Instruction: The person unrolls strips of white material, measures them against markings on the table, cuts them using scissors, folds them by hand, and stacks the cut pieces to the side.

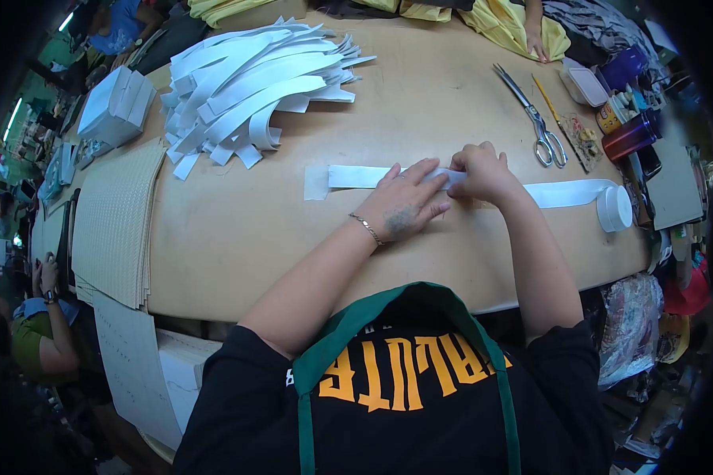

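- You are in a workshop, apparently one for garments or textile goods.
- Your broad counter (238, 253) carries a heap of cut white strips (253, 83), a roll of white tape (615, 209) and long metal shears (533, 113).
- Yellow cloth (491, 28) lies along its far side, where another person's arm (534, 14) reaches in.
- To your left, tube lights (13, 119) shine over a further person (40, 344).
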`<act>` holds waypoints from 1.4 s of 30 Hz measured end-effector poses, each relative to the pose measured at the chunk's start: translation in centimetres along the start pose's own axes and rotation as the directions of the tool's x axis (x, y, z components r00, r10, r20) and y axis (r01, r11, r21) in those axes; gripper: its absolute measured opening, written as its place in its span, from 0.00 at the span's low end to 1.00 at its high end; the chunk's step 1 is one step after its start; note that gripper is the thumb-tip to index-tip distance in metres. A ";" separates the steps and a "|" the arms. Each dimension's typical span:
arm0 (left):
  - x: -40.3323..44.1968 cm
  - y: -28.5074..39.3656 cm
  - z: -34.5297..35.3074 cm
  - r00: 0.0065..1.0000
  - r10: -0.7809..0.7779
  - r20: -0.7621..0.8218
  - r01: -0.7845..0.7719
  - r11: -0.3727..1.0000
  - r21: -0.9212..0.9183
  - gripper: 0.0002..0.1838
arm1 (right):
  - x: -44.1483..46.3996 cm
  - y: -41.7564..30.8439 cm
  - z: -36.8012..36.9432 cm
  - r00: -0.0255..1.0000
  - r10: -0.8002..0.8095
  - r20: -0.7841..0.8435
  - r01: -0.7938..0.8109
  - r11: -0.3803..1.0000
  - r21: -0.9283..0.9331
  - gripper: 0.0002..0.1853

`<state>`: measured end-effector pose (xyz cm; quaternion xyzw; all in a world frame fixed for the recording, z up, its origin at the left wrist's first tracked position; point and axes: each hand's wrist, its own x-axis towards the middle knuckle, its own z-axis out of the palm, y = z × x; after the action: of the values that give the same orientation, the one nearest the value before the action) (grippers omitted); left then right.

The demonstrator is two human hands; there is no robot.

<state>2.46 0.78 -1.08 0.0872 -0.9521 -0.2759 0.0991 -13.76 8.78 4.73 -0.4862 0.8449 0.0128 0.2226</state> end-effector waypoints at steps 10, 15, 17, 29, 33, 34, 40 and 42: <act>-2.0 -3.7 -11.8 0.903 0.235 -0.361 -0.220 0.972 0.082 0.06 | -2.5 1.6 -0.9 0.829 -0.390 -0.401 0.504 0.832 0.233 0.26; -0.5 -11.8 -27.1 0.910 0.054 -0.411 0.093 0.940 0.329 0.13 | -2.7 7.1 -0.8 0.963 -0.173 -0.205 0.212 0.959 0.186 0.27; 0.9 -14.9 -28.8 0.952 -0.121 -0.282 0.259 0.808 0.528 0.16 | -2.5 7.6 1.0 0.963 -0.157 -0.221 0.192 0.971 0.145 0.19; 3.5 5.3 -3.6 0.993 0.118 -0.006 -0.112 0.958 0.265 0.16 | -5.5 4.1 0.5 0.973 -0.155 -0.172 0.199 0.938 0.285 0.11; 1.2 5.4 -3.3 0.979 0.205 -0.019 -0.200 0.969 0.144 0.07 | -6.9 5.0 0.7 0.890 -0.304 -0.341 0.388 0.896 0.214 0.19; 0.3 5.2 -3.7 0.980 0.199 -0.011 -0.195 0.970 0.146 0.06 | -7.6 6.1 1.0 0.818 -0.358 -0.449 0.473 0.864 0.172 0.22; -6.0 3.5 -7.6 0.993 0.087 -0.080 -0.066 0.970 0.235 0.03 | -4.6 19.2 -2.5 0.551 0.368 -0.749 -0.632 0.771 -0.085 0.45; -7.2 2.8 -8.5 0.991 0.068 -0.113 -0.030 0.950 0.311 0.03 | -3.9 20.6 -2.6 0.583 0.463 -0.668 -0.706 0.696 -0.134 0.50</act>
<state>11.08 0.37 6.41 0.0948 -0.9775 -0.1153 0.1490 -30.04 22.23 4.57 -0.1850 0.9629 0.1024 -0.1675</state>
